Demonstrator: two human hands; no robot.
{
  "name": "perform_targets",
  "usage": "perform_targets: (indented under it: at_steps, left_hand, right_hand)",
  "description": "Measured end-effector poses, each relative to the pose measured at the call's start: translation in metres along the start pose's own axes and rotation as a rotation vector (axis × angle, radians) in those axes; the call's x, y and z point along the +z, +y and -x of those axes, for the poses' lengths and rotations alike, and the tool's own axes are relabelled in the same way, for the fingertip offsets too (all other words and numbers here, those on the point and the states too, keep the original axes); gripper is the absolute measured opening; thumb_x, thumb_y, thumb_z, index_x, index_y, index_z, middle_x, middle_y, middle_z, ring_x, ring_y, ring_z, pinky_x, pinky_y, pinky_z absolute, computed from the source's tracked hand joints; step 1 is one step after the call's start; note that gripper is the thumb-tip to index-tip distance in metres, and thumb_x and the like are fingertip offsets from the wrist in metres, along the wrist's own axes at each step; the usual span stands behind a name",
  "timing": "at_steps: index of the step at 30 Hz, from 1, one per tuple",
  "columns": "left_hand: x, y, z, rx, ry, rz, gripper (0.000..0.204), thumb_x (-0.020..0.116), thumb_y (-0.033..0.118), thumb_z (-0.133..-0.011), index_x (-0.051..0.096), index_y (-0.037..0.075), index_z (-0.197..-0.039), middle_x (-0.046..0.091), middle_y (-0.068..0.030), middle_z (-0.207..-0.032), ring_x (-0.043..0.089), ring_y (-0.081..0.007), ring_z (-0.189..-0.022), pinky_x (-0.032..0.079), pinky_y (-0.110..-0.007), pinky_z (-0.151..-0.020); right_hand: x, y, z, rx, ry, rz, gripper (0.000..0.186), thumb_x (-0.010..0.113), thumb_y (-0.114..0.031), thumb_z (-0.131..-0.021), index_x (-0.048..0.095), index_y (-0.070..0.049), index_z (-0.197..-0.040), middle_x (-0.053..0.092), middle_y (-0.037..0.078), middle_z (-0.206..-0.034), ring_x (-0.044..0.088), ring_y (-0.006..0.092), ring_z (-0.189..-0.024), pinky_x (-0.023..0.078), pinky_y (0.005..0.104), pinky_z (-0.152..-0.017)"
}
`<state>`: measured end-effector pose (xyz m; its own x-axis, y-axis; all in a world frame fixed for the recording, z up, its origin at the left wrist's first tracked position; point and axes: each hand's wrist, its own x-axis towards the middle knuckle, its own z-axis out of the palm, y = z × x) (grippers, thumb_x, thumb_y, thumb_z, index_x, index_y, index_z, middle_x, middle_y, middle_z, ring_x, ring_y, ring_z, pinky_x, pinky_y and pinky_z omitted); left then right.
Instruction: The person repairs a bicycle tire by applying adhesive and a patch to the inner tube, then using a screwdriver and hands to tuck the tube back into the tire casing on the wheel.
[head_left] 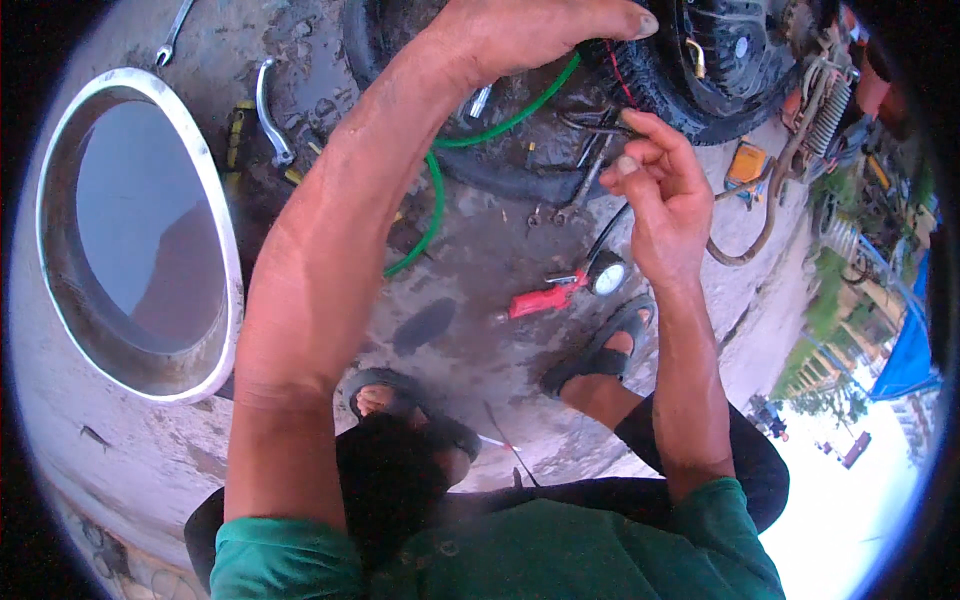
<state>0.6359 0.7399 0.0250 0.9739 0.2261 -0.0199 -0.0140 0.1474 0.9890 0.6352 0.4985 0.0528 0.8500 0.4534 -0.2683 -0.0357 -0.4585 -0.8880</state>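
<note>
**Shiny black tyre [668, 102] lying under two bare hands**

In the head view, the tyre is being shown at the top, slightly right of centre, with its upper part being cut off by the picture edge. A dark wheel centre [740, 48] is being framed by the rubber, and a bent brass-coloured valve stem [697, 60] is being left exposed there.

The left hand [535, 36] is being stretched across to the tyre's near left side, its thumb pointing right; its other fingers are being hidden, so its grip cannot be told. The right hand [668, 205] is being held just below the tyre, fingers curled and thumb near them; whether the dark slender piece [592, 124] by its fingertips is being pinched cannot be told.

The tyre is being judged fairly heavy and stiff, with a sidewall that may be yielding under firm pressure. Since its surface is appearing wet, slipping is being expected; a broad hold on the tread is being favoured, with the valve stem being spared as the weaker part.

On the ground, a green hose [437, 205] and a red-handled gauge [545, 299] are being seen nearby; a water-filled basin [222, 200] is being placed farther left.
</note>
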Motion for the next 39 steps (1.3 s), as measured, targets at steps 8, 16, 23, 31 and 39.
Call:
perform_targets:
  at_steps: [8, 16, 23, 31, 39]
  left_hand:
    - [-0.015, 0.008, 0.005, -0.039, -0.092, -0.065, 0.053, 0.078, 0.042, -0.088, 0.069, 0.001, -0.119, 0.075, -0.0145, -0.100, 0.072, -0.0244, -0.091, 0.056, -0.036, -0.085]
    - [-0.018, 0.000, 0.004, -0.087, -0.155, -0.039, 0.051, 0.078, 0.042, -0.088, 0.071, 0.002, -0.120, 0.074, -0.0153, -0.103, 0.072, -0.0236, -0.090, 0.056, -0.037, -0.087]
    - [-0.006, -0.017, 0.006, -0.029, -0.036, 0.131, 0.047, 0.077, 0.039, -0.090, 0.070, 0.003, -0.119, 0.074, -0.0128, -0.103, 0.071, -0.0219, -0.091, 0.056, -0.037, -0.086]
    - [0.003, -0.020, 0.005, -0.025, 0.056, 0.278, 0.042, 0.076, 0.035, -0.092, 0.069, 0.003, -0.119, 0.074, -0.0099, -0.103, 0.070, -0.0199, -0.091, 0.055, -0.036, -0.083]
    - [0.005, -0.025, 0.010, -0.044, 0.180, 0.396, 0.037, 0.075, 0.032, -0.095, 0.068, 0.004, -0.118, 0.074, -0.0070, -0.103, 0.070, -0.0179, -0.092, 0.055, -0.035, -0.081]
  right_hand:
    - [-0.005, -0.015, -0.009, -0.236, 0.300, 0.268, 0.033, 0.070, -0.002, -0.092, 0.068, -0.005, -0.126, 0.068, 0.002, -0.102, 0.064, 0.0088, -0.091, 0.052, 0.0238, -0.078]
    - [-0.022, -0.031, -0.057, -0.392, 0.289, 0.609, 0.032, 0.078, -0.016, -0.096, 0.071, 0.000, -0.122, 0.075, 0.006, -0.097, 0.068, 0.0099, -0.087, 0.053, 0.0227, -0.080]
    - [-0.013, -0.029, -0.065, -0.481, 0.313, 0.524, 0.024, 0.076, -0.021, -0.095, 0.075, -0.002, -0.109, 0.071, 0.008, -0.092, 0.067, 0.0154, -0.080, 0.054, 0.0297, -0.074]
    - [-0.013, -0.033, -0.072, -0.505, 0.324, 0.593, 0.022, 0.073, -0.022, -0.098, 0.073, -0.001, -0.106, 0.070, 0.010, -0.086, 0.065, 0.0172, -0.072, 0.053, 0.0302, -0.069]
    - [-0.008, -0.047, -0.071, -0.360, 0.273, 0.515, 0.023, 0.076, -0.021, -0.095, 0.072, -0.001, -0.105, 0.071, 0.004, -0.086, 0.063, 0.0097, -0.075, 0.053, 0.0272, -0.070]
